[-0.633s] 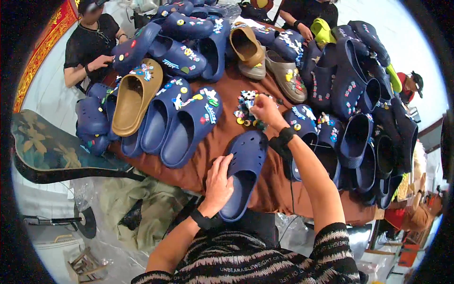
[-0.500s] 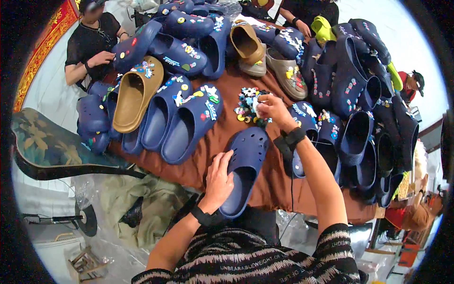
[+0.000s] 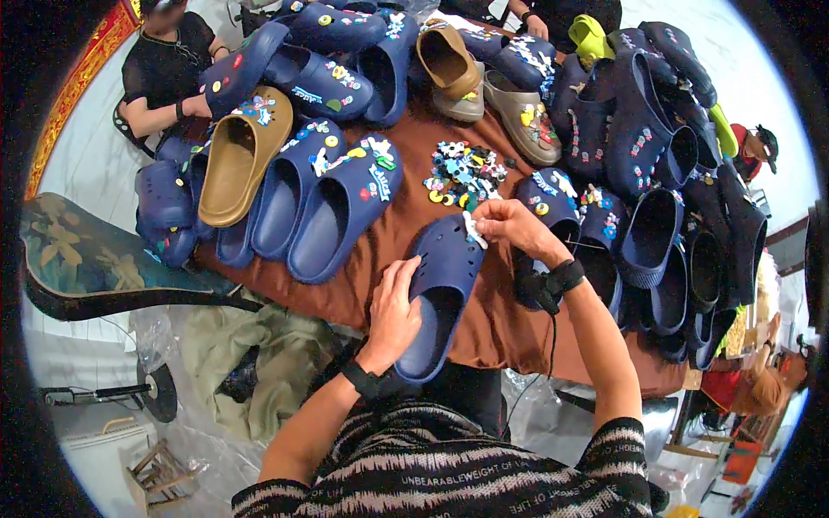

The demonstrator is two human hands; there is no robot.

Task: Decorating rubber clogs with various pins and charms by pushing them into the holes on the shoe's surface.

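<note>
Fingers [image 3: 494, 211] pinching white charm [image 3: 473, 230], blue clog [image 3: 438, 298]

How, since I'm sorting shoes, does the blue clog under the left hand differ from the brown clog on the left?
The blue clog has mostly bare holes; the brown clog bears charms. The left hand grips the blue clog; no hand touches the brown clog. Both have rounded toes.

Pale capitals [image 3: 458, 474] — on striped shirt [image 3: 406, 445]; charm lettering [image 3: 386, 185] (white-blue) — on navy clog [image 3: 324, 229].
</note>
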